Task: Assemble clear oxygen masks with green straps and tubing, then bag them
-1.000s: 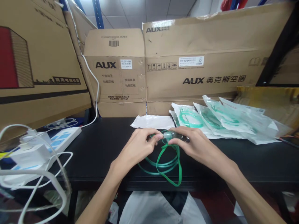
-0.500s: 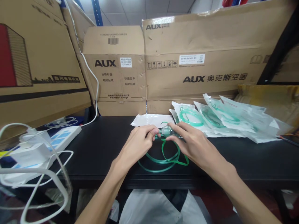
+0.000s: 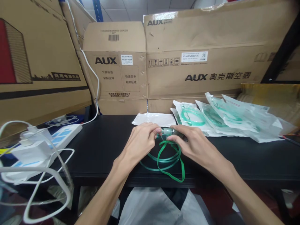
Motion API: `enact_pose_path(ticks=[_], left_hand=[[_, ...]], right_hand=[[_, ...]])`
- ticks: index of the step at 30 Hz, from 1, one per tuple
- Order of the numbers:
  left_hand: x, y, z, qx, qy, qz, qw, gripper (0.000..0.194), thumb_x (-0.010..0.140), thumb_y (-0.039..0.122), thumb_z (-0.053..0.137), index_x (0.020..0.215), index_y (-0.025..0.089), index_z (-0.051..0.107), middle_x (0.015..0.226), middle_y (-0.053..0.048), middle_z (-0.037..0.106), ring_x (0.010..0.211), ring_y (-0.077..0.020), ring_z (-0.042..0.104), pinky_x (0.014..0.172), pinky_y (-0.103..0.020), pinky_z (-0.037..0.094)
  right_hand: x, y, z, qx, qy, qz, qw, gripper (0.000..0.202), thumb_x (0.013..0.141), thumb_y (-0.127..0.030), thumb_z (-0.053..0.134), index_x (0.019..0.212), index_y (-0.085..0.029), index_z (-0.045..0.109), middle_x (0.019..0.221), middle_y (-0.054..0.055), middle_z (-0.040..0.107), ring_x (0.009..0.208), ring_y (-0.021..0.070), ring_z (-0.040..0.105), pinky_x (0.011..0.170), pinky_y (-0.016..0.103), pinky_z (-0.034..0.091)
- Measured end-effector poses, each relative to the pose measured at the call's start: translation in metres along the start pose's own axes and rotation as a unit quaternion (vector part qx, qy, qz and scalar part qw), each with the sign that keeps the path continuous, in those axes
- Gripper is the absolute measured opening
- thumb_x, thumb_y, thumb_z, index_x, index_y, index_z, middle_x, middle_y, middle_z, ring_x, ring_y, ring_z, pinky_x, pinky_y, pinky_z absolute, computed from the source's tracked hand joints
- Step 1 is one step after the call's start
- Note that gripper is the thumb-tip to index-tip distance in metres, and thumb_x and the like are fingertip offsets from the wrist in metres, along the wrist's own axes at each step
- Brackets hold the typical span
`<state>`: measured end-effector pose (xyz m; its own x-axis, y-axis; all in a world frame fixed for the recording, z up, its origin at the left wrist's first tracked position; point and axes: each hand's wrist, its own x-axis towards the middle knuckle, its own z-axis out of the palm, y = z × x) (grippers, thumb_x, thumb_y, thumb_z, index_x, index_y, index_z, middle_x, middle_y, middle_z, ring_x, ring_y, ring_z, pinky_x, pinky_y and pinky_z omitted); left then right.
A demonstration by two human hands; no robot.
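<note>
A clear green-tinted oxygen mask (image 3: 177,135) is held between both hands above the black table. My right hand (image 3: 191,140) is closed round the mask's body, thumb toward me. My left hand (image 3: 142,139) pinches the connector end at the mask's left side; its fingertips partly hide what they grip. A green elastic strap (image 3: 171,177) hangs in a loop from the mask toward the table's front edge. Coiled green tubing (image 3: 150,167) lies on the table under the hands. Behind them rests a flat white pouch (image 3: 153,119).
Several clear and white packets with green tubing (image 3: 225,118) lie at the back right. A white power strip (image 3: 65,136) with plugs and looping white cables (image 3: 56,178) occupies the left side. Cardboard boxes (image 3: 117,72) stand along the back of the black table (image 3: 105,147).
The green strap loop has swung down and left, now hanging lower over the table's front edge. Both hands stay at the mask, with the left fingers slightly shifted.
</note>
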<state>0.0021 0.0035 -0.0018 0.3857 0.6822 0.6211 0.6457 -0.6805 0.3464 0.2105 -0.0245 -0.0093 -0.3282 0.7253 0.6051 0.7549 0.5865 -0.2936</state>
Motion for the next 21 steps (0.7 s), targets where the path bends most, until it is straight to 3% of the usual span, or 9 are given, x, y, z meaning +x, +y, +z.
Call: enact_pose_path(ticks=[7,13,16,21], left_hand=[[-0.001,0.000,0.001,0.024,-0.006,0.019,1.000,0.024,0.095,0.008,0.049,0.082,0.020,0.065,0.085,0.001,0.069,0.080,-0.0163,0.060,0.075,-0.028,0.039],[-0.002,0.000,0.001,0.033,-0.014,0.032,0.999,0.024,0.092,0.003,0.049,0.081,0.019,0.064,0.083,0.001,0.068,0.081,-0.0158,0.060,0.074,-0.028,0.039],[-0.002,0.000,0.001,0.035,-0.017,0.044,0.998,0.024,0.090,0.001,0.050,0.082,0.019,0.063,0.084,0.002,0.067,0.083,-0.0151,0.059,0.076,-0.027,0.039],[-0.003,-0.002,0.001,0.032,-0.037,0.041,0.998,0.023,0.092,0.002,0.048,0.082,0.020,0.060,0.083,0.002,0.065,0.083,-0.0152,0.057,0.075,-0.028,0.038]], right_hand=[[0.003,0.000,-0.004,0.025,-0.044,0.051,0.997,0.028,0.098,-0.045,0.057,0.096,-0.021,0.071,0.090,0.005,0.074,0.078,0.0228,0.062,0.072,0.031,0.041],[0.006,0.004,-0.007,0.140,-0.115,0.087,0.980,0.038,0.099,-0.048,0.051,0.074,-0.020,0.057,0.063,-0.004,0.048,0.058,0.0128,0.039,0.054,0.028,0.026],[0.007,0.007,-0.006,0.210,-0.145,0.101,0.962,0.044,0.099,-0.053,0.050,0.071,-0.019,0.054,0.063,-0.005,0.047,0.058,0.0118,0.041,0.054,0.027,0.029],[0.009,0.011,-0.002,0.233,-0.162,0.120,0.951,0.045,0.097,-0.057,0.052,0.073,-0.019,0.057,0.063,-0.004,0.051,0.059,0.0128,0.047,0.057,0.028,0.033]])
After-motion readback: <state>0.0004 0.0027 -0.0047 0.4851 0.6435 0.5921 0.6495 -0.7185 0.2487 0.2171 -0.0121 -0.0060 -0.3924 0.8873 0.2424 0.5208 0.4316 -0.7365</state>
